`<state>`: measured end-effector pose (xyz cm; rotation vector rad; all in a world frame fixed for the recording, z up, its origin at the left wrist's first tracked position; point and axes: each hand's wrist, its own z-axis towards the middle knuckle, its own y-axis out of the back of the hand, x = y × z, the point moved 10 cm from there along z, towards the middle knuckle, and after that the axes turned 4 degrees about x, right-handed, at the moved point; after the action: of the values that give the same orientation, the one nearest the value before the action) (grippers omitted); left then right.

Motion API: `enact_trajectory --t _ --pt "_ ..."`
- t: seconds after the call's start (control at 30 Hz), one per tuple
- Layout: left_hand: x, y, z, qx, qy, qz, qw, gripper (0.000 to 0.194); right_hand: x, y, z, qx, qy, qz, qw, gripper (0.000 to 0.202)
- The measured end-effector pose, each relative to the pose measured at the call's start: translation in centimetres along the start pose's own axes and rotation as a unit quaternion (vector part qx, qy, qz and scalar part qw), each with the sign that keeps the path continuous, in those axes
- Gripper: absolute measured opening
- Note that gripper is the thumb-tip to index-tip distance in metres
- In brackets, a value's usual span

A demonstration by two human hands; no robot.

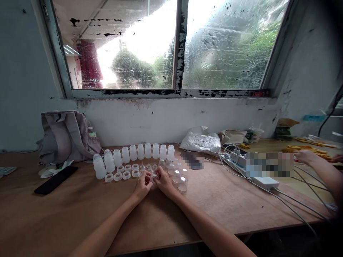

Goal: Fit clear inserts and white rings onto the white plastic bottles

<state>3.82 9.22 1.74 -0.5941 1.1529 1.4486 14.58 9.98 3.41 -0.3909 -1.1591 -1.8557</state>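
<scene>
My left hand [143, 185] and my right hand [163, 182] meet over the table, fingers closed around a small clear round bottle part [153, 177]. My fingers partly cover it, so I cannot tell whether it is a ring or a nipple. Just left of my left hand lie two rows of white screw rings [126, 175]. Clear bottle nipples [148, 165] stand behind my hands. Several clear domed caps [182, 185] are grouped beside my right hand. Behind these, a line of frosted baby bottles [133, 152] stands open and upright; two at the left [99, 167] have something on top.
A grey backpack [65, 137] and a black phone-like slab [55, 180] lie left. At right are a silver pouch [200, 141], a white power strip [264, 182] and trailing cables [291, 208]. Another person's hand [305, 157] reaches toward yellow objects [308, 150]. A window [178, 93] is ahead.
</scene>
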Motion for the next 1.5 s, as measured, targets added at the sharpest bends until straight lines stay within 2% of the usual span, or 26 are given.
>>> enact_trajectory --t 0.37,0.57,0.63,0.7,0.77,0.87,0.9,1.0,1.1,1.23,1.33,1.4,1.5 --pt "-1.0 -0.3 -0.4 0.001 -0.044 0.067 0.997 0.025 -0.6 -0.5 0.0 -0.005 -0.008 -0.003 1.000 0.020" --pt "-2.2 -0.3 -0.5 0.018 -0.058 0.110 0.992 0.020 -0.8 0.3 0.2 -0.018 -0.012 0.039 0.999 0.023" --pt "-2.8 1.3 0.0 -0.015 -0.052 0.157 0.986 0.029 -0.9 0.7 0.3 -0.026 -0.016 0.060 0.998 0.026" --pt "-3.0 4.4 0.9 -0.082 -0.015 0.239 0.967 0.042 -1.2 0.8 0.2 -0.027 -0.026 0.071 0.997 0.033" --pt "-3.0 7.7 2.2 -0.131 0.039 0.352 0.926 0.050 -1.5 0.6 0.2 -0.014 -0.038 0.078 0.996 0.042" --pt "-2.1 12.3 4.4 -0.162 0.133 0.493 0.844 0.056 -1.6 0.2 0.1 0.004 -0.043 0.095 0.995 0.051" --pt "-1.4 13.4 5.2 -0.156 0.163 0.512 0.829 0.058 -1.5 0.3 0.1 0.003 -0.041 0.103 0.994 0.051" --pt "0.8 15.6 6.5 -0.143 0.226 0.523 0.809 0.060 -1.1 0.4 0.0 0.006 -0.029 0.119 0.992 0.046" --pt "2.2 16.1 6.9 -0.134 0.239 0.522 0.808 0.047 -0.9 0.4 0.0 0.015 -0.030 0.111 0.993 0.038" --pt "2.3 16.0 6.2 -0.131 0.218 0.531 0.808 0.031 -1.1 0.5 -0.1 0.010 -0.053 0.099 0.994 0.028" --pt "1.0 15.9 5.4 -0.142 0.175 0.538 0.812 0.027 -1.1 0.2 -0.1 0.022 -0.065 0.105 0.992 0.023" --pt "-1.6 15.8 4.7 -0.188 0.101 0.541 0.814 0.026 -0.9 0.1 -0.1 0.031 -0.069 0.112 0.991 0.023" --pt "-6.8 14.8 2.7 -0.270 -0.066 0.506 0.816 0.025 -0.4 0.0 -0.2 0.042 -0.060 0.125 0.989 0.026"
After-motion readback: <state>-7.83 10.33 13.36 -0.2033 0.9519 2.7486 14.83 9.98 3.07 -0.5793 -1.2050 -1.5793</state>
